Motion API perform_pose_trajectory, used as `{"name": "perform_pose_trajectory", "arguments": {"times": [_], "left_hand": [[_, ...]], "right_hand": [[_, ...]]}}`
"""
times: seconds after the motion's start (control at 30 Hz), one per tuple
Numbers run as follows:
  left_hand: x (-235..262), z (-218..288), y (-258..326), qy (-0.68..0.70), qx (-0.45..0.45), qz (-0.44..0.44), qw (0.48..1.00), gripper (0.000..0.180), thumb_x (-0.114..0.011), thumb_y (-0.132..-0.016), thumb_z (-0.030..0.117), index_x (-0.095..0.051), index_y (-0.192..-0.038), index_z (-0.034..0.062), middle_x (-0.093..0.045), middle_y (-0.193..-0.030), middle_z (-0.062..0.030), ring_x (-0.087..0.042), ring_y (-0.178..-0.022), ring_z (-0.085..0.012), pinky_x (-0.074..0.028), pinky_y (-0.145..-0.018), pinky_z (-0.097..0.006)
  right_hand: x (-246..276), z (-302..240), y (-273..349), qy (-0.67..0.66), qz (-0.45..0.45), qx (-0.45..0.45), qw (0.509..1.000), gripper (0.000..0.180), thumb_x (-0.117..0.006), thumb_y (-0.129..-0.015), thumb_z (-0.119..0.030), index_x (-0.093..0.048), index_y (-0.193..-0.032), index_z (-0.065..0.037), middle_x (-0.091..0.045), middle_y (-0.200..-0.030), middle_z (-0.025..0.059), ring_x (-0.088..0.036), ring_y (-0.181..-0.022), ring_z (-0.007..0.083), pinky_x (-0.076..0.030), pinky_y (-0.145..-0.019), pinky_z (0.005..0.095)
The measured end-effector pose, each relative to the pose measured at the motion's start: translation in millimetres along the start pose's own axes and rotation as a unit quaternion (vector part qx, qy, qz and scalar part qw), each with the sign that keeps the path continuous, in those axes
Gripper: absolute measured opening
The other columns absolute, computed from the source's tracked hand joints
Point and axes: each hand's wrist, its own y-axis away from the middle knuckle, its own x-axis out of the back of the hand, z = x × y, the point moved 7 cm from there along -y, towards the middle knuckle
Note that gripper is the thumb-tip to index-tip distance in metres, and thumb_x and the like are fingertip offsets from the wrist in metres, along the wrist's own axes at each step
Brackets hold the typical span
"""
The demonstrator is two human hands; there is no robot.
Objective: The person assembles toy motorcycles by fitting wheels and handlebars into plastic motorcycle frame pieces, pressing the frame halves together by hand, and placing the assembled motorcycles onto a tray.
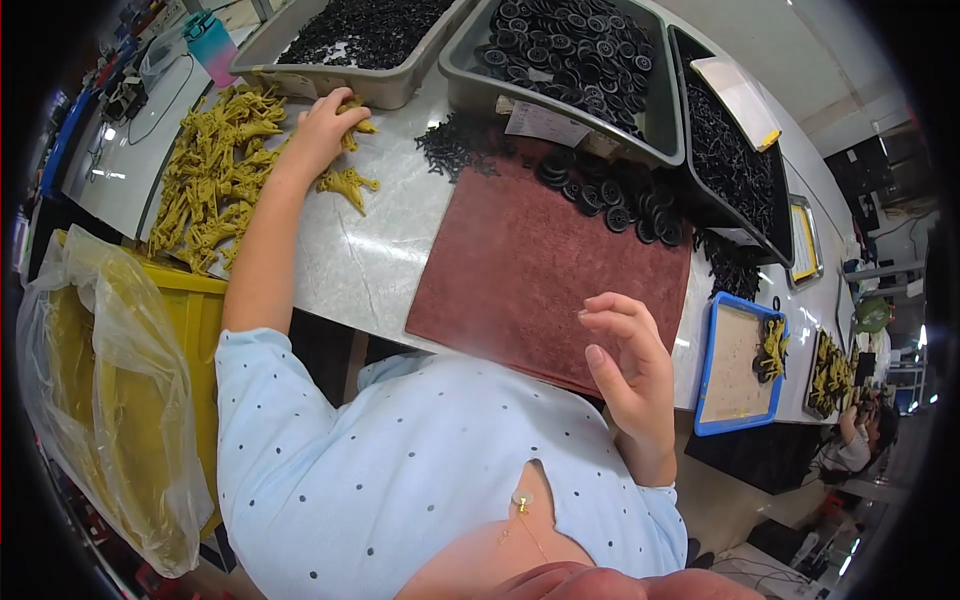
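Pale marbled tabletop (375, 265) bends across the head view, with a maroon mat (520, 275) near the centre. At eleven o'clock my left hand (325, 130) reaches out, fingers curled over a yellow piece (362, 127); I cannot tell whether they grip it. Another yellow piece (347, 186) lies just below that hand, and the yellow pile (205, 180) spreads at ten o'clock. My right hand (637, 365) hovers at four o'clock over the mat's edge, empty, fingers loosely bent and parted from the thumb. Black wheels (610, 195) heap at one o'clock on the mat, below a grey bin (475, 88) of more wheels.
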Motion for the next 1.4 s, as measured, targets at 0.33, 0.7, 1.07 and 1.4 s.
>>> {"name": "perform_pose_trajectory", "arguments": {"times": [0.33, 0.7, 1.07, 1.4], "left_hand": [[26.6, 192.7, 46.8, 0.143, -0.214, 0.120, 0.959, 0.051, -0.074, -0.060, 0.000, -0.067, -0.108, 0.0152, -0.052, -0.125, -0.0148, -0.054, -0.112, -0.0310, -0.045, -0.088, -0.041], [30.8, 221.5, 60.4, 0.272, -0.253, 0.039, 0.927, 0.074, -0.079, -0.060, 0.008, -0.055, -0.130, 0.0134, -0.051, -0.132, -0.0114, -0.048, -0.120, -0.0304, -0.040, -0.097, -0.043], [4.6, 201.5, 64.2, 0.303, -0.207, -0.039, 0.929, 0.044, -0.079, -0.064, 0.013, -0.062, -0.104, 0.0049, -0.061, -0.099, -0.0066, -0.058, -0.096, -0.0243, -0.044, -0.084, -0.039], [25.6, 189.9, 68.6, 0.262, -0.228, 0.032, 0.937, 0.036, -0.074, -0.070, 0.017, -0.061, -0.098, 0.0004, -0.062, -0.095, -0.0125, -0.060, -0.087, -0.0282, -0.049, -0.074, -0.038]], "right_hand": [[-34.8, 76.4, -32.9, -0.107, 0.012, -0.157, 0.982, 0.041, -0.063, -0.088, -0.002, -0.052, -0.128, 0.001, -0.057, -0.114, 0.0086, -0.058, -0.103, 0.0163, -0.048, -0.089, 0.0280], [-41.7, 116.2, -31.6, 0.151, -0.024, -0.154, 0.976, 0.031, -0.064, -0.088, -0.011, -0.060, -0.117, 0.000, -0.062, -0.103, 0.0173, -0.061, -0.092, 0.0308, -0.049, -0.081, 0.0366], [-0.9, 99.8, -0.4, 0.275, 0.063, -0.108, 0.953, 0.018, -0.060, -0.087, -0.002, -0.065, -0.104, 0.000, -0.063, -0.092, 0.0175, -0.062, -0.085, 0.0331, -0.050, -0.076, 0.0358], [21.1, 85.7, -11.2, 0.289, 0.144, -0.065, 0.944, 0.014, -0.062, -0.085, 0.001, -0.068, -0.098, 0.000, -0.063, -0.087, 0.0160, -0.063, -0.081, 0.0311, -0.049, -0.072, 0.0351]]}}
